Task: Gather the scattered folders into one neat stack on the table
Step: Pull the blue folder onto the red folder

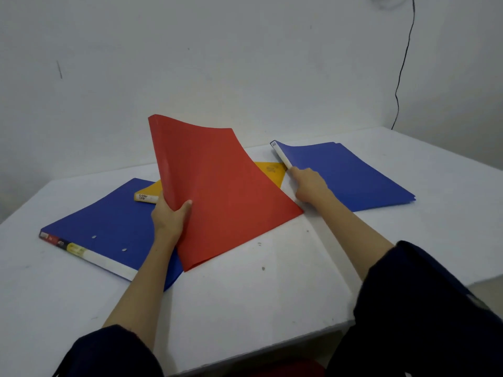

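The red folder [217,186] is tilted up off the white table [272,295] near its middle, far edge raised, near corner low over the table, its thin cover bowing under its own weight. The left hand [170,216] pinches its left edge, thumb on the upper face and fingers behind. To land it cleanly, I would judge it best to lower it flat rather than drop it, supporting the sagging side so the cover does not fold, and square its spine to whichever folder becomes the base. It is plain matte red, glossy along the spine strip. Beneath it lies a yellow folder [272,170] with a labelled spine, partly hidden. To the left a thick blue ring binder [109,227] lies flat; to the right a thinner blue folder [348,175] lies apart, where the right hand [310,186] reaches for its spine, index finger extended and touching it, the other fingers curled.
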